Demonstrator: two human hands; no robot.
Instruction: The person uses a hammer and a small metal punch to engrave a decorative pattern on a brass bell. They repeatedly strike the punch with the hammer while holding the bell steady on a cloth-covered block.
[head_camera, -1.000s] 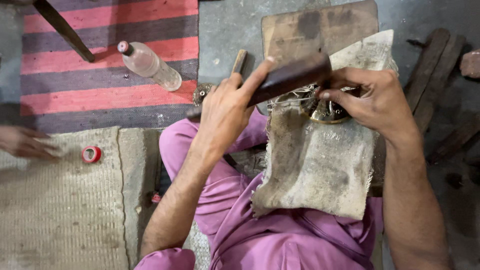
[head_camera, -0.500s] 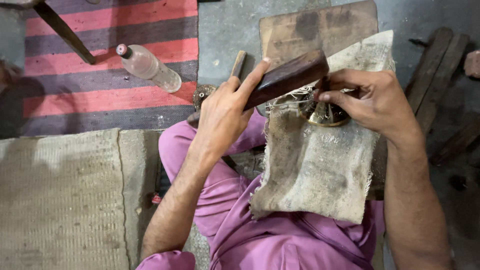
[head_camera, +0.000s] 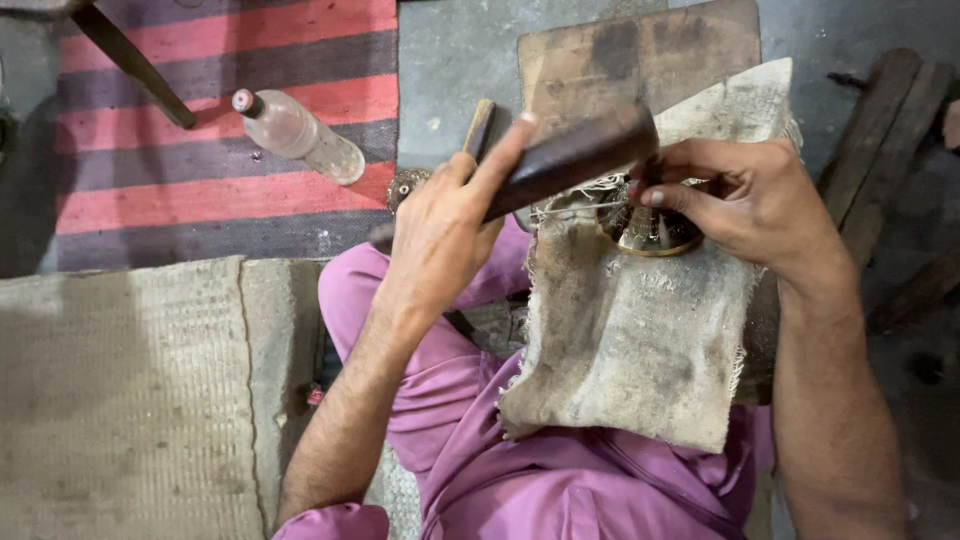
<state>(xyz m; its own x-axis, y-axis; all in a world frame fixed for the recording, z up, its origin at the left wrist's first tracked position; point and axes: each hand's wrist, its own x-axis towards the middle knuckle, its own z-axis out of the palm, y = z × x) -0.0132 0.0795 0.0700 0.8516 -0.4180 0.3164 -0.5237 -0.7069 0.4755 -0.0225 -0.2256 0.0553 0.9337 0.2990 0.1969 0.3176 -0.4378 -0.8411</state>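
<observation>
My left hand grips a dark wooden block, held slanted with its far end raised over a round brass piece. My right hand is closed on a thin tool that stands on the brass piece; the fingers hide most of the tool. The brass piece rests on a worn burlap cloth draped over my lap, above purple trousers.
A clear plastic bottle lies on a red and grey striped rug. A wooden board lies on the concrete floor ahead, dark wooden planks to the right, a woven mat at the left.
The wooden block has tilted up slightly over the brass piece. Another person's hand and a red ring on the mat at the left are no longer in view.
</observation>
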